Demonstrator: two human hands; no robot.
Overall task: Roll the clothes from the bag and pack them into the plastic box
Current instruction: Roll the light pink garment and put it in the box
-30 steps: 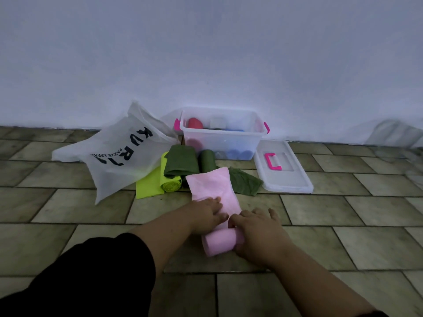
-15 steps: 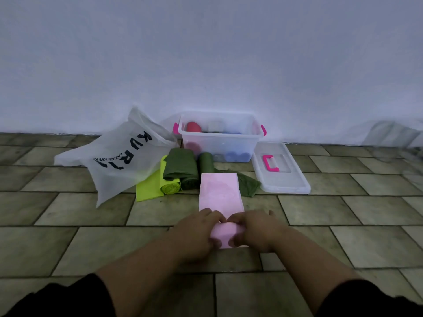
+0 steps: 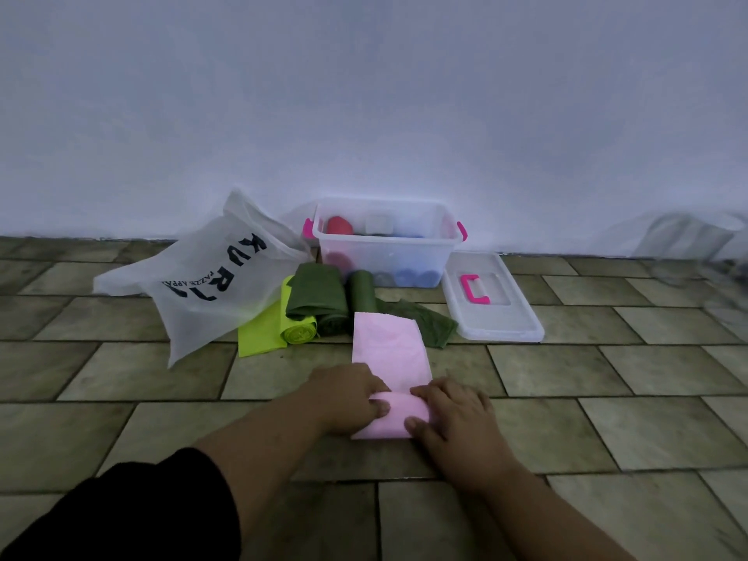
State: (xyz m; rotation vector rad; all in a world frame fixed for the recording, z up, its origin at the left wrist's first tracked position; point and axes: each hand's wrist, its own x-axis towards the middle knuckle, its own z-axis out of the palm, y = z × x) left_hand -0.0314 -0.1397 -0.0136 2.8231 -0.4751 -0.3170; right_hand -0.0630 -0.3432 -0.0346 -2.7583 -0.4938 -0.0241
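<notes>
A pink cloth (image 3: 386,350) lies flat on the tiled floor, its near end wound into a roll. My left hand (image 3: 344,398) grips the roll's left end, thumb underneath. My right hand (image 3: 453,415) grips the right end. Beyond the cloth stands the clear plastic box (image 3: 384,253) with pink handles, holding red, white and blue rolls. A white plastic bag (image 3: 210,277) with black letters lies to its left.
Green rolled clothes (image 3: 319,293) and a yellow-green roll (image 3: 295,330) on a flat yellow-green cloth lie between bag and box. The clear lid (image 3: 494,317) with a pink handle rests on the floor right of the box. A pale wall rises behind.
The pink cloth has been straightened from a slant to point at the box. Both hands drew together on its near end and now wrap round the roll.
</notes>
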